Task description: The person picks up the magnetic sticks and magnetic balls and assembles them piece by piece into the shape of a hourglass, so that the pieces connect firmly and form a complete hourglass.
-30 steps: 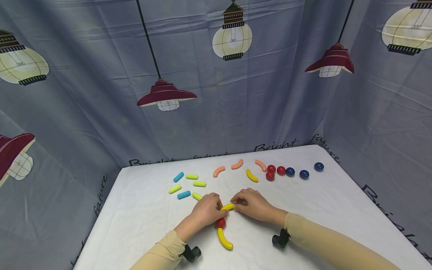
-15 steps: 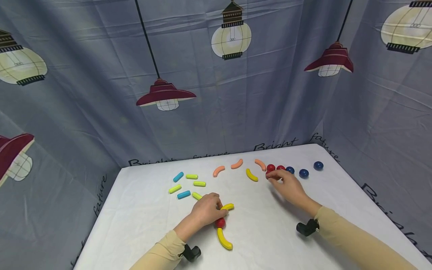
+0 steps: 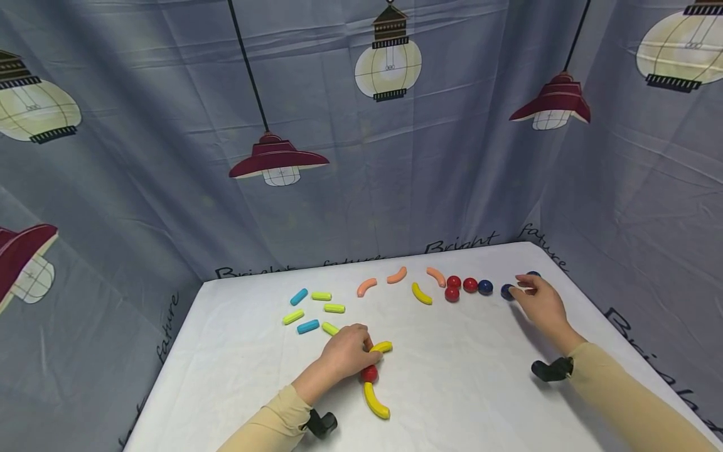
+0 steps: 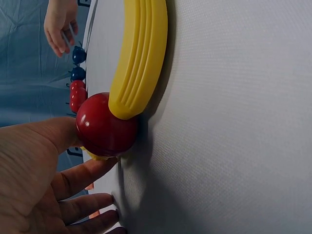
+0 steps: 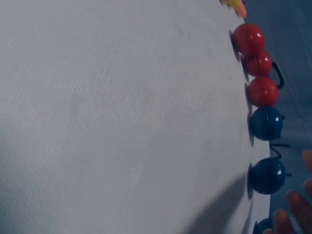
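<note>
My left hand [image 3: 344, 350] pinches the near end of a yellow toy banana [image 3: 385, 346] on the white table. Right against that end sits a red ball [image 3: 369, 374]; in the left wrist view the thumb lies behind the red ball [image 4: 105, 124]. A second toy banana [image 3: 375, 402] runs from the ball toward the near side, its ridged tip touching it. My right hand [image 3: 542, 307] reaches over the far right, thumb and forefinger spread, overlapping a blue ball [image 3: 506, 293]. From the right wrist, its fingers [image 5: 295, 207] show beside the blue ball [image 5: 267, 175], holding nothing.
Three red balls [image 3: 452, 294] and another blue ball [image 3: 485, 287] cluster left of the right hand. One more blue ball [image 3: 533, 274] is partly hidden behind it. Orange curved pieces [image 3: 367, 287] and a banana [image 3: 421, 294] lie farther back. Green rods [image 3: 293, 316] and blue rods [image 3: 307, 326] lie left.
My right hand has left the upper banana, passed over the red balls and moved right to the blue balls. The left hand stays in place with the banana and red ball.
</note>
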Demonstrator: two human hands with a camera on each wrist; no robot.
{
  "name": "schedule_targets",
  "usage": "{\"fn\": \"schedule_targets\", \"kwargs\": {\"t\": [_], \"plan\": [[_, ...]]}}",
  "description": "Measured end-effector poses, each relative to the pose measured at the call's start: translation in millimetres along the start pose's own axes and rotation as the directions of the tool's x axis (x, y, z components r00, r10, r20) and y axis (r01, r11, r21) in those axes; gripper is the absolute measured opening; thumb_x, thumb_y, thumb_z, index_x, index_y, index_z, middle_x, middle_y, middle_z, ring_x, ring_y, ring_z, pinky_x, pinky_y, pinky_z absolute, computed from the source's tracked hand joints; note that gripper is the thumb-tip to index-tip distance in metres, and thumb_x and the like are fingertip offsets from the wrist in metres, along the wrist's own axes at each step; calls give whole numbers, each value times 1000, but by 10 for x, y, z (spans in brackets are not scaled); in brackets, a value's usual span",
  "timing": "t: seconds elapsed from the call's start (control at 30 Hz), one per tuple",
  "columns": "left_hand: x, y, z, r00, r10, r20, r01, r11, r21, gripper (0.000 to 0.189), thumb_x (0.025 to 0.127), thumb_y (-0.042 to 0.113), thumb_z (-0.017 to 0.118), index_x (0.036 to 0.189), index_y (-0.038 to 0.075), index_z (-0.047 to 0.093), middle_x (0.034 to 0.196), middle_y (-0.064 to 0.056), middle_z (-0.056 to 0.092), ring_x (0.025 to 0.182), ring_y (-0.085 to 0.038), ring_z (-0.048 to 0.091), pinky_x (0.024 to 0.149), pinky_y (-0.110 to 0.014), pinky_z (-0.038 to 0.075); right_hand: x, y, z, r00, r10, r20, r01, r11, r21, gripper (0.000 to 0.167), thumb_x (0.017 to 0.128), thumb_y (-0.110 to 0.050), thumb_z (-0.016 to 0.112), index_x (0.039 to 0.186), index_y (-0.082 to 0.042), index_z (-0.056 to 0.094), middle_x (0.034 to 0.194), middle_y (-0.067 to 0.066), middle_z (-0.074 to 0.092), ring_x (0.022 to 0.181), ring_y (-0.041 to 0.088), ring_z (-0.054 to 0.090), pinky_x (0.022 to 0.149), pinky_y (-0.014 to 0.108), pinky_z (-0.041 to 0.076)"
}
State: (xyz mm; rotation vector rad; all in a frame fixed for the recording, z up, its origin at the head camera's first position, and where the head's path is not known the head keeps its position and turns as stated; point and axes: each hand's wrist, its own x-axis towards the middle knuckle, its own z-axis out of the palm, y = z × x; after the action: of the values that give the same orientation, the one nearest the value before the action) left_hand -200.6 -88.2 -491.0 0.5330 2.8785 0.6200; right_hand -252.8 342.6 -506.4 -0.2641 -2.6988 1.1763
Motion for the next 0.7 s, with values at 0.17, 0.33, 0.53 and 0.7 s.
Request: {"fn": "schedule_targets", "kwargs": {"t": [0.17, 0.33, 0.53, 0.7], "plan": [[2, -6, 8, 1000, -2, 2, 2, 1000, -8, 27, 87, 37, 79, 79, 16, 66, 108, -4, 67, 83, -16, 56, 72, -30, 51, 50, 114, -9, 992, 86, 91, -89, 996, 28, 75, 103, -41, 58, 154, 8, 31, 151, 36, 37, 134, 54, 39, 103, 63, 41], [5, -10, 15, 1000, -6, 3, 6, 1000, -13, 26, 87, 36, 79, 79, 15, 66, 103, -2, 66, 80, -14, 54, 70, -30, 50, 95, 164, 23, 988, 97, 122, -100, 995, 16, 79, 101, -39, 62, 153, 11, 28, 151, 38, 35, 137, 56, 36, 108, 64, 36], [5, -14, 21, 1000, -3, 2, 3, 1000, -20, 26, 87, 36, 80, 79, 15, 66, 98, 1, 63, 76, -13, 51, 64, -27, 45, 110, 175, 37, 987, 107, 118, -105, 994, -21, 76, 100, -36, 64, 151, 12, 33, 146, 39, 41, 133, 55, 39, 108, 65, 36], [5, -16, 27, 1000, 6, 3, -6, 1000, -20, 26, 87, 36, 79, 80, 15, 66, 90, 4, 59, 74, -13, 50, 62, -27, 44, 116, 182, 46, 986, 124, 113, -118, 991, -54, 76, 100, -40, 63, 149, 11, 37, 142, 38, 46, 130, 53, 44, 107, 63, 38]]}}
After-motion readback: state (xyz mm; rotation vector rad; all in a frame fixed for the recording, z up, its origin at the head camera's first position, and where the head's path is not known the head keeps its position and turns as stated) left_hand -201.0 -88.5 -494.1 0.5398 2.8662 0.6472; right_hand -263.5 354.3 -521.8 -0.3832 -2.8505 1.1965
